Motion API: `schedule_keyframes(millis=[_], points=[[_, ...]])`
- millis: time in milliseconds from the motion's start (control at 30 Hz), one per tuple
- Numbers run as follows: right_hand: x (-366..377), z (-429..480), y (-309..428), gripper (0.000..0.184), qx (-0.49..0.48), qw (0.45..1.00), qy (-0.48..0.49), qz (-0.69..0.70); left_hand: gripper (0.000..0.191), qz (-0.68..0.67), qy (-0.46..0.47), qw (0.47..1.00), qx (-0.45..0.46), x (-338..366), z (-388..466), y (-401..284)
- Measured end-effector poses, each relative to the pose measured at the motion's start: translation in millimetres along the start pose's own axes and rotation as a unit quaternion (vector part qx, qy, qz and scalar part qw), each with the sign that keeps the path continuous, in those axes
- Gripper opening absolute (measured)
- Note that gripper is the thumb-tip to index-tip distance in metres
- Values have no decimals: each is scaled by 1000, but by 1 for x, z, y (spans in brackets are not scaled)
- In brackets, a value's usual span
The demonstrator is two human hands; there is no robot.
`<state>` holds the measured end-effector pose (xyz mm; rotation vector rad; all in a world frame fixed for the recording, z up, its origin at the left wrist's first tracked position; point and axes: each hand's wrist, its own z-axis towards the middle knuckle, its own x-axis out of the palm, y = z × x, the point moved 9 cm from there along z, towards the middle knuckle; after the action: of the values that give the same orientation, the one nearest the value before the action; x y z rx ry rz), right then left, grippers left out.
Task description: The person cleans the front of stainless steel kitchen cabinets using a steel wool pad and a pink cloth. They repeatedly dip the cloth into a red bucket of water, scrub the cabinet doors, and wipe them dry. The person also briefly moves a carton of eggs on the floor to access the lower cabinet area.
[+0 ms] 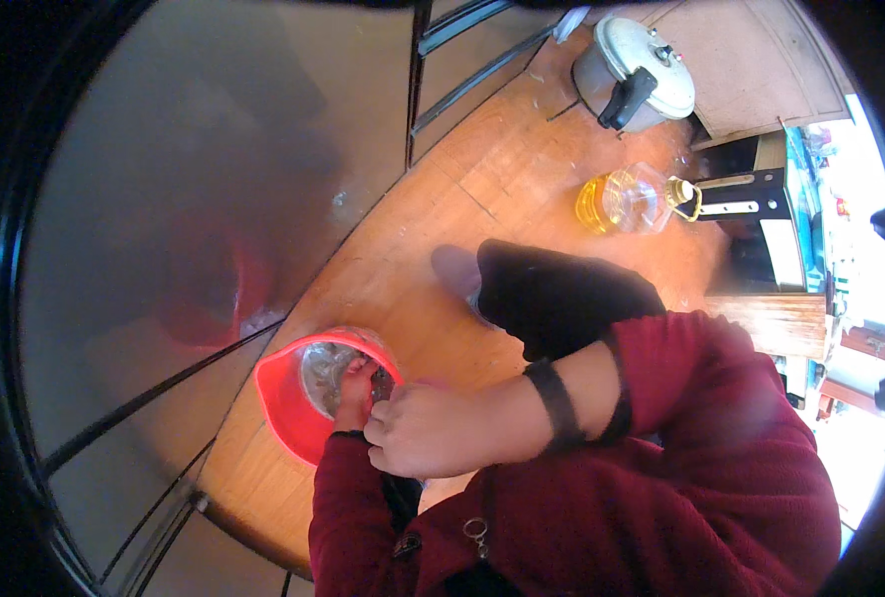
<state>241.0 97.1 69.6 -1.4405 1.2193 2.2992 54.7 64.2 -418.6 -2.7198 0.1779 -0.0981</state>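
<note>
A red plastic bucket stands on the wooden floor, its mouth facing me. My left hand reaches down inside it, the maroon sleeve passing over the near rim. Some clear, shiny material lies in the bucket around those fingers; whether it is water or plastic, I cannot tell. What the left fingers hold is hidden. My right hand is curled at the bucket's right rim, close against the left wrist, and seems to grip that rim. A dark band circles the right forearm.
A glossy grey cabinet front rises just left of the bucket and reflects it. Wooden flooring extends beyond, with a jug of yellow oil and a metal pressure cooker on it. My dark-trousered leg is right of the bucket.
</note>
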Motion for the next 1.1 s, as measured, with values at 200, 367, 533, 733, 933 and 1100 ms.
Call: schedule_keyframes(millis=[200,367,533,733,933,1100], points=[[33,4,19,11,-53,997,39,-37,52,26,-51,994,89,-18,-49,-38],[57,13,25,13,-82,995,51,5,50,28,-129,978,159,-26,-118,-38],[70,13,32,8,-83,995,47,-39,48,52,-214,951,217,-25,-176,-32],[77,29,21,13,9,974,109,-198,45,102,-291,914,264,-35,-206,-62],[63,22,17,18,-25,987,153,-52,43,201,-324,883,274,-46,-197,-92],[40,4,23,11,-42,990,100,-90,41,321,-296,868,237,-30,-186,-66]])
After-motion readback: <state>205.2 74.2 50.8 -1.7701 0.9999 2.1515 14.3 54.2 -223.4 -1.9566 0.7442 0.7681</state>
